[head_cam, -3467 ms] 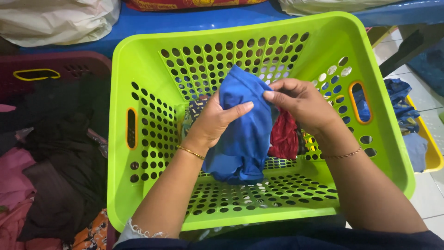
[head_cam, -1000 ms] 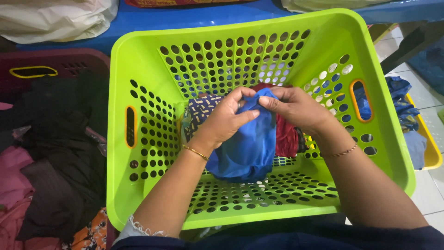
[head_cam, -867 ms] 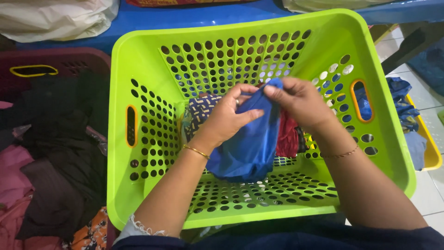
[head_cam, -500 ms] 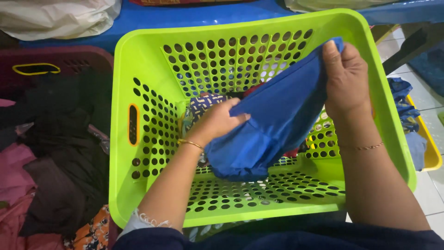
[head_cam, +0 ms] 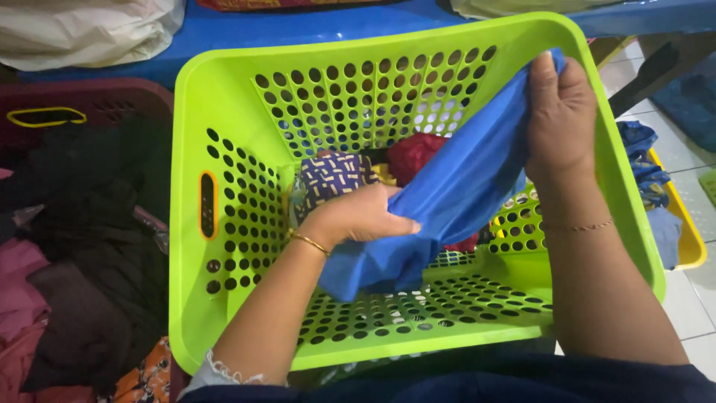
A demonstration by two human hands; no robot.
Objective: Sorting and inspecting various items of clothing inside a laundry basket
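Observation:
A blue cloth [head_cam: 455, 198] stretches slantwise over the lime-green perforated basket [head_cam: 224, 112]. My right hand [head_cam: 561, 112] pinches its upper end near the basket's right rim. My left hand [head_cam: 362, 216] grips its lower part over the middle of the basket, where the cloth bunches and hangs down. Inside the basket, behind the cloth, lie a dark patterned cloth [head_cam: 332, 175] and a red cloth [head_cam: 414, 153].
A dark maroon basket [head_cam: 89, 104] at the left holds black, pink and orange clothes. A yellow basket [head_cam: 686, 239] with blue clothes stands at the right on a tiled floor. A blue surface [head_cam: 298, 26] with a white bag runs along the back.
The blue cloth was bunched between both hands a second ago. My right hand has since pulled one end up and to the right, stretching it out; my left hand stays low.

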